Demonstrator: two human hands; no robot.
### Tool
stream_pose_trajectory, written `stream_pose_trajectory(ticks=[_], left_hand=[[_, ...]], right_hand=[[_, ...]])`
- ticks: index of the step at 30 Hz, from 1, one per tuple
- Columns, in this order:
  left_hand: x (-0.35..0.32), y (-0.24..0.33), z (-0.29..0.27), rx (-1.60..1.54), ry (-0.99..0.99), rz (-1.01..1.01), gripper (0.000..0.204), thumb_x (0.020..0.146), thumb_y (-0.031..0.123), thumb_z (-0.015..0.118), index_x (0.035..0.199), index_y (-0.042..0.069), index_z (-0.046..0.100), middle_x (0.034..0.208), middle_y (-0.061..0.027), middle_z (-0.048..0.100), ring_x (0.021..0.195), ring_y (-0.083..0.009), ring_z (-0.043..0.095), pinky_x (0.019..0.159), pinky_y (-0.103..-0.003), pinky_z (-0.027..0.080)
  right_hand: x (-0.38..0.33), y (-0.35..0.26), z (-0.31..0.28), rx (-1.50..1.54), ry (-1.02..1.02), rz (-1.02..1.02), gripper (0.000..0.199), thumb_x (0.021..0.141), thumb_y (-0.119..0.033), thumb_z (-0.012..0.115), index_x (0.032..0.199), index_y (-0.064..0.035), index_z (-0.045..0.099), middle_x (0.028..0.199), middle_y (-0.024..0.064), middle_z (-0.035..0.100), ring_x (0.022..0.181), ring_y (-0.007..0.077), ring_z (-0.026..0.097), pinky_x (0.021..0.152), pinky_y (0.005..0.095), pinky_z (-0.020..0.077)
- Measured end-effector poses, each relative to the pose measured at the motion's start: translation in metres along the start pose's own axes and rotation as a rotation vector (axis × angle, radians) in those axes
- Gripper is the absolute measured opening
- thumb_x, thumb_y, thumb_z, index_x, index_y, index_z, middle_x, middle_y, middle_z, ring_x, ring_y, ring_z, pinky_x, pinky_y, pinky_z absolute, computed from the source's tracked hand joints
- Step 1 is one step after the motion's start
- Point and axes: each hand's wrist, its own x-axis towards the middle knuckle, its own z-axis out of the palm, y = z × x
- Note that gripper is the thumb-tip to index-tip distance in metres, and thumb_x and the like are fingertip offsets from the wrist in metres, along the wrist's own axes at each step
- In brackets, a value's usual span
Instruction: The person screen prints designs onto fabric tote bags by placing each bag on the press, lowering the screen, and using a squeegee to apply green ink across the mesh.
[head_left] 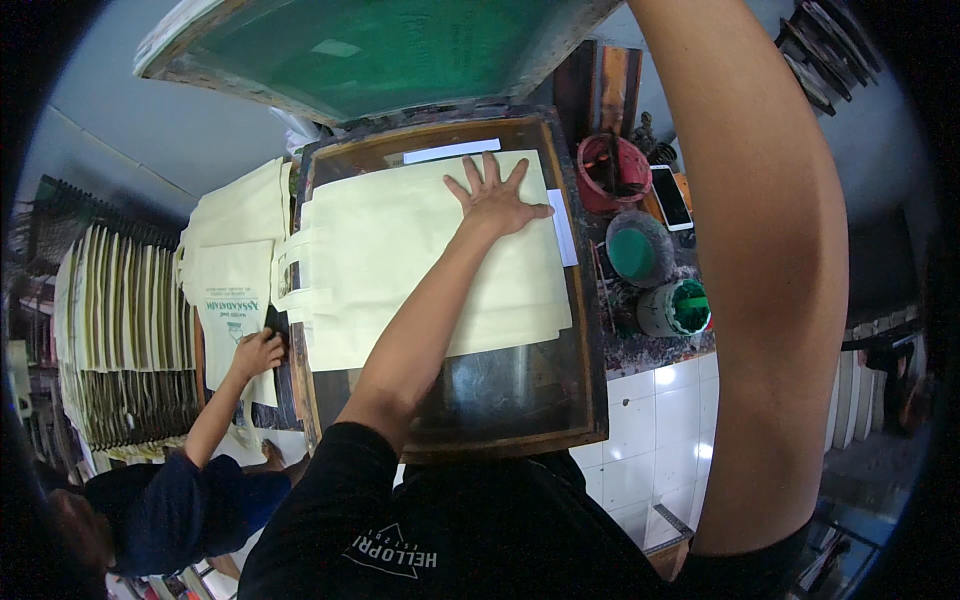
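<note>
Blank bag laid flat, screen up, print yet to come

The bag (410,270) lies flat on the table (490,400) in front of me, its handles toward the left, its top and right edges running along two white strips (450,151). My left fingers (490,175) are spread wide and pressed down near its upper right corner, gripping nothing. My right arm (765,250) reaches up past the top edge toward the screen (400,60); the right fingers are beyond the picture, so I can't say whether they hold the frame.

Placing looks done, or nearly so. The face I see has no print, and the screen is tilted up clear of it, so I judge that lowering the screen and pulling ink across are both left for this one. Green ink (632,253) sits in a pot to my right.

On my left, the co-worker's hand (260,353) is on a printed bag (225,262) with a green design, beside a pale pile (235,210). Beyond stands a rack (130,410) loaded with pale pieces. So the batch seems well under way, though I can't make out how many remain.
</note>
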Motion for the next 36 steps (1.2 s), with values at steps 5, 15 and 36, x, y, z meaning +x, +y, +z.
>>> stream_pose_trajectory(ticks=[5,15,36], left_hand=[[0.003,0.002,0.0,-0.007,-0.019,-0.021,0.108,0.075,0.078,0.064,0.162,0.03,0.021,0.167,-0.0234,0.002,0.152,-0.0505,-0.008,0.111,-0.08,-0.001],[0.018,-0.002,-0.015,0.095,-0.026,-0.027,0.119,0.068,0.08,0.068,0.162,0.027,0.018,0.166,-0.0247,0.011,0.152,-0.0512,-0.005,0.11,-0.08,0.002],[-0.3,-0.115,0.084,-1.654,0.017,-0.24,0.03,0.097,0.024,0.069,0.089,-0.004,0.069,0.075,-0.0114,0.07,0.052,-0.0132,0.062,0.052,-0.025,0.047]], right_hand=[[-0.003,0.003,0.001,0.056,-0.01,-0.047,0.031,0.081,-0.026,0.071,0.09,0.0026,0.077,0.095,0.0276,0.071,0.089,0.0426,0.069,0.083,0.0466,0.054],[-0.025,-0.018,-0.016,0.127,-0.036,-0.049,0.029,0.081,-0.023,0.074,0.09,0.0044,0.076,0.091,0.0301,0.07,0.085,0.0423,0.07,0.079,0.0464,0.0537],[-0.358,-0.122,0.082,0.36,-0.534,0.117,0.019,0.094,-0.023,0.066,0.089,-0.0054,0.062,0.076,0.0174,0.067,0.068,0.0387,0.066,0.058,0.0491,0.0498]])
